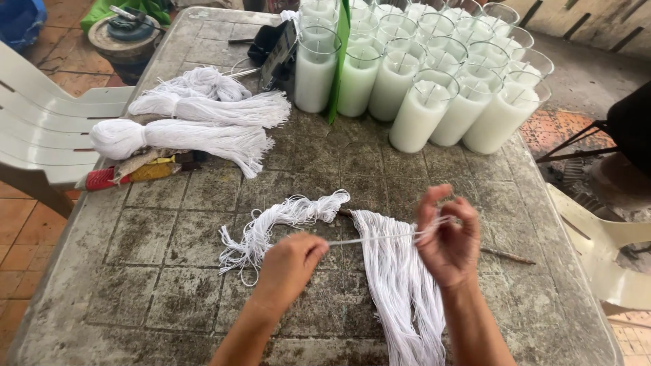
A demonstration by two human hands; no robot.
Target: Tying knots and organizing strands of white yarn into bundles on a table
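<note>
Both hands are working 1 white string (369,238), pulling it taut and level between them just above the table (163,237). Left hand (290,263) is pinching 1 end between thumb and fingers, closed tight on it, knuckles facing up. Right hand (447,234) is gripping the other end with thumb and forefinger pressed together while the remaining fingers are curling loosely above; the string is stretching across the gap so that it is hanging free of the rest and can be seen singly, which looks like the reason for holding the hands apart.

Under the string, a flat bundle of cut strings (400,291) is lying on the table and spilling toward the near edge, its top end sitting just below the taut piece, within easy reach of the right hand. Beside the left hand a smaller curly tuft of string (285,220) is resting on its own, kept separate from the flat bundle.

Farther back, 3 thick white skeins (196,118) are lying near the left edge, well apart from the hands. Rows of glass candles (434,74) filled with white wax are standing upright at the far side, crowded close together.

The held string is thin, white, cottony and straight under tension
</note>
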